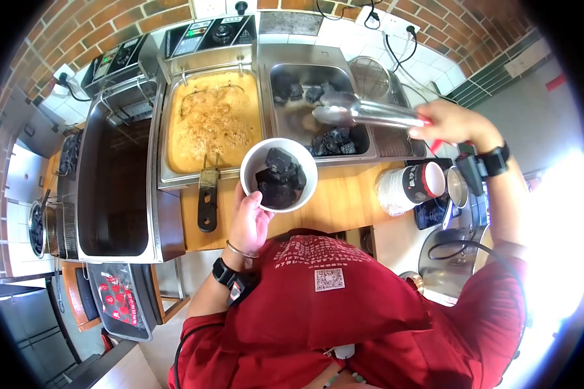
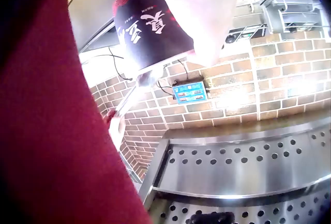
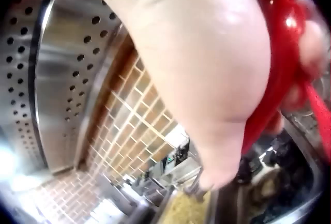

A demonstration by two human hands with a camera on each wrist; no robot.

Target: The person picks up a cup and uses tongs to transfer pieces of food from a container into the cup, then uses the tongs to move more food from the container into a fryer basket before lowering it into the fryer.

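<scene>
My left hand (image 1: pixel 250 222) grips a paper cup (image 1: pixel 246 170) from its near left side; several dark chunks (image 1: pixel 279 175), like black stinky tofu, lie inside. The left wrist view shows the cup's dark outside (image 2: pixel 150 30) with white characters. In my right hand (image 1: pixel 457 123) are metal tongs (image 1: pixel 383 115) with red handles (image 3: pixel 282 53). Their tips hang over a steel basin (image 1: pixel 368 139) of murky liquid, where more black pieces (image 1: pixel 334 141) sit along the near and far sides. Nothing shows between the tong tips.
Left of the basin, a fryer of foaming yellow oil (image 1: pixel 214 123) has a black-handled utensil (image 1: pixel 207 201) at its front edge. A dark fryer tank (image 1: pixel 120 175) stands farther left. Stacked paper cups (image 1: pixel 409 185) lie on the wooden counter (image 1: pixel 350 194) at right, beside a small pan (image 1: pixel 457 188).
</scene>
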